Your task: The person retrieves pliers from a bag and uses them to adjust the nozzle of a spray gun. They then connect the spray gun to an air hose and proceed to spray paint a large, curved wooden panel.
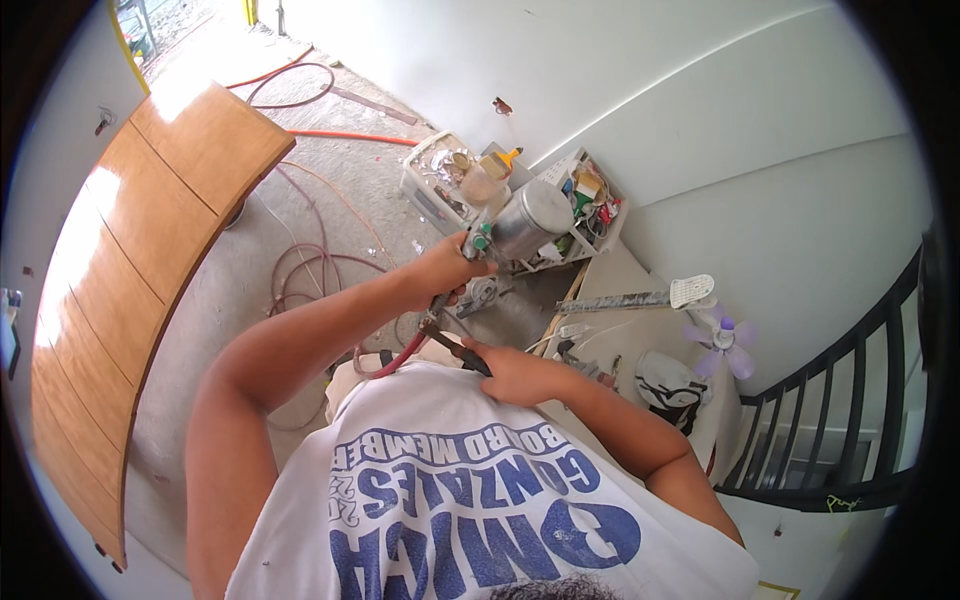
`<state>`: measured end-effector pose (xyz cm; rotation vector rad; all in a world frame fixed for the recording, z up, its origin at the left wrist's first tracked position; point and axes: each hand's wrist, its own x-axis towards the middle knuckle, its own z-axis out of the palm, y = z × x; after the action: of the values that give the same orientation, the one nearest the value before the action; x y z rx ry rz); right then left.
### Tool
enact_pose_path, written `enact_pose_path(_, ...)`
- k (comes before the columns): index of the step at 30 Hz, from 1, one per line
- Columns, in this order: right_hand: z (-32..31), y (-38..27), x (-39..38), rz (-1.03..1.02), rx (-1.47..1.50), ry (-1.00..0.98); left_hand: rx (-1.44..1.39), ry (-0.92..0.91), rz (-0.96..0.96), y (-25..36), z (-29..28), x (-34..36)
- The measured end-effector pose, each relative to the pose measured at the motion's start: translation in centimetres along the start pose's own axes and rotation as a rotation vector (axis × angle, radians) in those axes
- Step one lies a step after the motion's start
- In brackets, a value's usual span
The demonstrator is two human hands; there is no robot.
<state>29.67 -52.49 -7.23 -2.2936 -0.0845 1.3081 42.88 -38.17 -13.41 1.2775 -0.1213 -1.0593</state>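
My left hand (pixel 448 272) is closed around the grip of a spray gun (pixel 481 238), which has green parts and a large silver metal cup (pixel 532 220) to its right. A dark red hose (pixel 403 356) comes up to the bottom of the gun's grip. Closed in my right hand (pixel 525 376) is a dark long-handled tool (pixel 460 350), like a wrench or pliers. Its far end meets the hose end below the grip; whether it clamps the fitting I cannot tell.
A large varnished wooden panel (pixel 150 240) stands at left. Coiled hoses (pixel 300 270) lie across the concrete floor. Beyond the gun are a white bin (pixel 425 190) and a crate of supplies (pixel 612 235). A purple-bladed fan (pixel 723 338) and black railing (pixel 855 400) are at right.
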Motion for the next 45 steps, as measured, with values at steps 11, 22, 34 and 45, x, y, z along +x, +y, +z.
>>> enact_pose_path(11,0.5,5.8,-2.3,-0.072,0.304,0.171,-0.041,-0.007,-0.115,2.9,-0.5,-0.1)
enact_pose_path(22,1.4,5.0,-1.2,-0.255,0.515,0.658,-0.113,0.054,0.022,8.4,-1.0,-1.6)
enact_pose_path(34,-0.8,4.4,1.0,-0.623,0.932,0.617,-0.358,0.378,0.381,9.9,1.7,0.1)
enact_pose_path(45,-2.2,-1.9,-0.1,-0.635,1.168,0.499,-0.425,0.493,0.571,13.1,3.5,-1.7)
